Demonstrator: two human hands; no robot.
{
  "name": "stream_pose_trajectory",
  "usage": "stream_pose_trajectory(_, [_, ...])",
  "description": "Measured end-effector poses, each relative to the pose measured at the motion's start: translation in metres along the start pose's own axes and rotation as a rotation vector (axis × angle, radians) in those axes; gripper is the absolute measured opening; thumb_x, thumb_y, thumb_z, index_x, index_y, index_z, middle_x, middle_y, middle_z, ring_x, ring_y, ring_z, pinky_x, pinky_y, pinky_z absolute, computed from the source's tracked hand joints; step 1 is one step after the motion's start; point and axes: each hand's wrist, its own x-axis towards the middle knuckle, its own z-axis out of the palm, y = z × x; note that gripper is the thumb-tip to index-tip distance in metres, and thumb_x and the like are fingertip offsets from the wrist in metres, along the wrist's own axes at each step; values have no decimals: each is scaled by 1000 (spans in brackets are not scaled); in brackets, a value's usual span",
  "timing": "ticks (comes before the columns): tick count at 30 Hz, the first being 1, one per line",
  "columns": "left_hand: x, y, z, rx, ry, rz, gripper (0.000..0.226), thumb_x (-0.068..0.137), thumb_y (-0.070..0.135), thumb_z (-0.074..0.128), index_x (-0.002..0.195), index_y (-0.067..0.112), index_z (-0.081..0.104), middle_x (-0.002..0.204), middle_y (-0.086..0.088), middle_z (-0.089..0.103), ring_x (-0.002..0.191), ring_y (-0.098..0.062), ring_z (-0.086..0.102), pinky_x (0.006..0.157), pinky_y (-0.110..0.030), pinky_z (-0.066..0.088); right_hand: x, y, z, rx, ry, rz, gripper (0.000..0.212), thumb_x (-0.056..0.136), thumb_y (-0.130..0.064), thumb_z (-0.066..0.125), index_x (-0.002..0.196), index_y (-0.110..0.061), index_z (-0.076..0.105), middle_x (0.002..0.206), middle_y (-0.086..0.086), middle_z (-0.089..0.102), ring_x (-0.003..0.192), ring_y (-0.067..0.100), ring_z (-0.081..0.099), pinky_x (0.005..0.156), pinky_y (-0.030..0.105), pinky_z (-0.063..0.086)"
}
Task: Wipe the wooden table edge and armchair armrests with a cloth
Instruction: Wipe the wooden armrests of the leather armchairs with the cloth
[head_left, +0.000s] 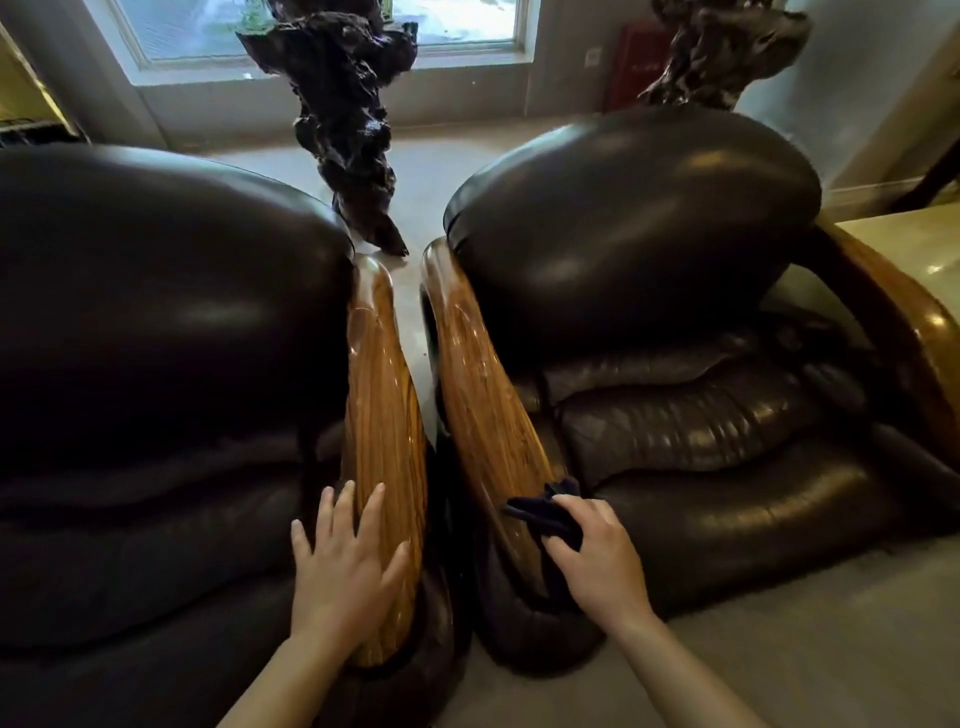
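Two dark leather armchairs stand side by side, each with a glossy striped wooden armrest facing the narrow gap between them. My left hand (340, 569) lies flat with spread fingers on the near end of the left chair's armrest (382, 410). My right hand (597, 558) presses a dark blue cloth (548, 512) against the near end of the right chair's armrest (485, 395). Part of the cloth is hidden under my fingers. The right chair's far armrest (904, 312) curves along its right side.
A tall dark gnarled root sculpture (345, 119) stands on the pale floor behind the gap, and a second one (722, 52) behind the right chair. A window (311, 31) fills the back wall. Pale floor (779, 649) lies at the lower right.
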Motion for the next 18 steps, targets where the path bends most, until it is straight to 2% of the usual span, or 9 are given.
stream_pose_trajectory(7, [89,-5,50,26,8,69,75,93,60,30,156,30,4,166,-7,-1,151,-24,-15,119,-60,1,71,35,43,67,96,27,42,87,-30,71,127,-34,59,122,-8,52,111,12,54,87,28,45])
stream_pose_trajectory(12, [143,-3,93,60,102,77,75,91,63,22,157,29,7,165,-9,-1,151,-26,-14,118,-62,0,126,53,73,26,159,-85,43,89,-39,66,129,-40,52,138,-8,43,124,10,37,92,29,38])
stream_pose_trajectory(15, [164,-6,118,48,112,28,77,89,66,17,156,31,4,165,-7,-4,151,-25,-16,118,-63,-3,144,63,93,-72,101,-171,48,89,-51,60,134,-43,47,152,-7,32,135,14,28,103,35,38])
stream_pose_trajectory(18, [173,-11,139,75,127,-4,78,90,66,22,156,32,1,165,-7,-8,150,-26,-16,118,-64,2,151,77,112,-236,-35,-254,62,90,-68,44,147,-49,29,164,-11,9,151,16,3,119,42,21])
